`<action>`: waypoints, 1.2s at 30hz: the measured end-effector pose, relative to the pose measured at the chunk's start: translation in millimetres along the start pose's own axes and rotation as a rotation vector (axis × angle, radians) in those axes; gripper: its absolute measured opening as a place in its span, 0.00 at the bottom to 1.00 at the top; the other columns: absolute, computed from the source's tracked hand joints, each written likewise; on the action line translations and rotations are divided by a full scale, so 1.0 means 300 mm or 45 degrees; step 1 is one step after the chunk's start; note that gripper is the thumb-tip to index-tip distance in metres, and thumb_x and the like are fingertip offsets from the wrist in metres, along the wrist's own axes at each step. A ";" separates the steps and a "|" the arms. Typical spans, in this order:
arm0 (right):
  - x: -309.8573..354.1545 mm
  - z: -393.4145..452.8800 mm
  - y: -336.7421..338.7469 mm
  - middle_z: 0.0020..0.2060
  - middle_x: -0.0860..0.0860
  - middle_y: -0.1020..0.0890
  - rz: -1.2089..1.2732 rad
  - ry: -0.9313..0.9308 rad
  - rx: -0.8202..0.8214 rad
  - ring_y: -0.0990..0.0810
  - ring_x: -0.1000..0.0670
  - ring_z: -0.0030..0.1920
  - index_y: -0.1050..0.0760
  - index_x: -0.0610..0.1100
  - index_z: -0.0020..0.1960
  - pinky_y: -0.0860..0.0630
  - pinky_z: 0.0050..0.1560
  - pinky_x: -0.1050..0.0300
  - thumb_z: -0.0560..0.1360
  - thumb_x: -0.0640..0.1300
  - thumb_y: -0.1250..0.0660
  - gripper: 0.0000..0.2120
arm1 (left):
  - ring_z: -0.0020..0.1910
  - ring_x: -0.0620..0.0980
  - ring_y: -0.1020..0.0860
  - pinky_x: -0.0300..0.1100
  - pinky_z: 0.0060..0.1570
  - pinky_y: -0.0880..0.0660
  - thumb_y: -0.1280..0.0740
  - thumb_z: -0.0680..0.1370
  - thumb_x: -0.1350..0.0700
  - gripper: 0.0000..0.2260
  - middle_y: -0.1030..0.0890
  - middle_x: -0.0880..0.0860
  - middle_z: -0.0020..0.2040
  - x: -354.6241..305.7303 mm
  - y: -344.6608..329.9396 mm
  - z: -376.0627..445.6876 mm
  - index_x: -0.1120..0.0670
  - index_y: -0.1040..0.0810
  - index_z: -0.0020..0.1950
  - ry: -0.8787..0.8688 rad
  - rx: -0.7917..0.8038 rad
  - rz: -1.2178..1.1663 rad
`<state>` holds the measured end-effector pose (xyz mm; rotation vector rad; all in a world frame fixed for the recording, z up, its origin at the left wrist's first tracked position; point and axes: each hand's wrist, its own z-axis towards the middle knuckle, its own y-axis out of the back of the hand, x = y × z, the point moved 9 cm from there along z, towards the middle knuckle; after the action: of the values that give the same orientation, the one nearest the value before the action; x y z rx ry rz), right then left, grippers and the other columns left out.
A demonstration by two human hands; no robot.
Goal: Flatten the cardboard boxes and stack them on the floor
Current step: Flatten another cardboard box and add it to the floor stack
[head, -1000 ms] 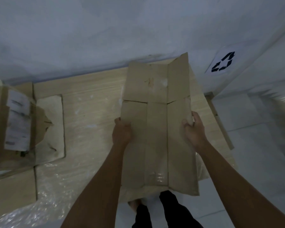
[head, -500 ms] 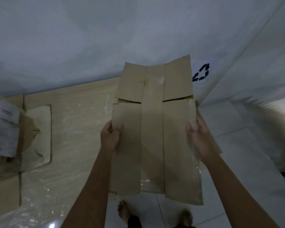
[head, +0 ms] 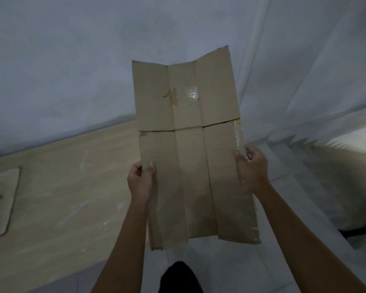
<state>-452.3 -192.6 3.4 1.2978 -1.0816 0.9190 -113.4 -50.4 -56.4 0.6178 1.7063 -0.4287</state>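
While a dark trouser leg (head: 179, 278) shows at the bottom edge above the pale tiled floor (head: 237, 269), two bare forearms reach up and forward to a flattened cardboard box (head: 190, 161) held off the ground in front of the person. The left hand (head: 140, 180) grips the box's left edge about halfway up, thumb on the facing side and fingers curled round behind. The right hand (head: 251, 168) pinches the right edge at about the same height, its fingers curled over a strip of clear tape (head: 238, 136) that runs along that edge. The box hangs upright and slightly tilted, creased lengthwise into three panels, with a cross slit separating its lower panels from the upper flaps. A torn patch (head: 173, 98) and a shiny scrap of clear tape (head: 192, 93) mark the upper flaps, and the top right flap bends a little away from flat. To the left and beyond the box lies a light wood-grain counter (head: 61, 187), and another piece of flat cardboard (head: 3, 199) rests on it at the far left edge of the view. Behind everything rises a plain white wall (head: 93, 60), with a step-like pale surface (head: 304, 157) to the right.
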 end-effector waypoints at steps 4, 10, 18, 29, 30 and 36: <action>-0.048 0.226 0.112 0.31 0.54 0.21 -0.176 0.015 -0.057 0.23 0.58 0.33 0.22 0.48 0.44 0.25 0.40 0.54 0.73 0.45 0.29 0.02 | 0.44 0.50 0.19 0.43 0.45 0.22 0.28 0.78 0.58 0.08 0.16 0.55 0.48 0.015 -0.249 0.016 0.60 0.18 0.54 0.020 -0.036 -0.024; -0.163 0.595 0.154 0.41 0.50 0.17 -0.390 -0.046 0.049 0.18 0.42 0.45 0.24 0.51 0.54 0.21 0.49 0.45 0.73 0.49 0.32 0.10 | 0.44 0.50 0.20 0.35 0.39 0.24 0.28 0.77 0.59 0.09 0.16 0.53 0.46 0.151 -0.588 0.152 0.60 0.20 0.55 0.126 -0.082 -0.091; -0.521 0.914 0.059 0.52 0.47 0.21 -0.532 -0.232 0.271 0.21 0.45 0.48 0.28 0.49 0.68 0.21 0.52 0.49 0.77 0.45 0.34 0.19 | 0.53 0.50 0.18 0.47 0.54 0.21 0.34 0.80 0.61 0.16 0.16 0.52 0.56 0.447 -0.838 0.273 0.53 0.22 0.67 0.214 -0.043 0.137; -1.325 1.133 -0.159 0.40 0.48 0.20 -0.897 -0.225 0.609 0.22 0.47 0.43 0.19 0.39 0.53 0.31 0.46 0.60 0.73 0.44 0.26 0.12 | 0.42 0.52 0.21 0.41 0.37 0.30 0.34 0.81 0.54 0.11 0.18 0.56 0.47 1.220 -0.921 0.325 0.57 0.18 0.59 0.548 -0.370 0.531; -1.407 1.152 -0.176 0.40 0.48 0.20 -0.901 -0.201 0.607 0.23 0.48 0.42 0.18 0.39 0.53 0.32 0.46 0.61 0.73 0.44 0.26 0.12 | 0.44 0.53 0.20 0.41 0.39 0.31 0.33 0.81 0.54 0.10 0.18 0.55 0.46 1.316 -0.926 0.334 0.57 0.17 0.58 0.578 -0.390 0.532; -1.923 1.250 -0.277 0.39 0.49 0.15 -0.823 -0.192 0.567 0.16 0.48 0.42 0.16 0.45 0.53 0.20 0.49 0.51 0.73 0.47 0.27 0.10 | 0.52 0.54 0.19 0.46 0.56 0.24 0.30 0.80 0.53 0.09 0.17 0.54 0.55 1.861 -0.973 0.421 0.55 0.19 0.58 0.729 -0.398 0.372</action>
<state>-562.1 -536.6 -588.3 1.9565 -0.5030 0.5824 -276.1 -259.9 -641.5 0.7895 2.1201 0.2484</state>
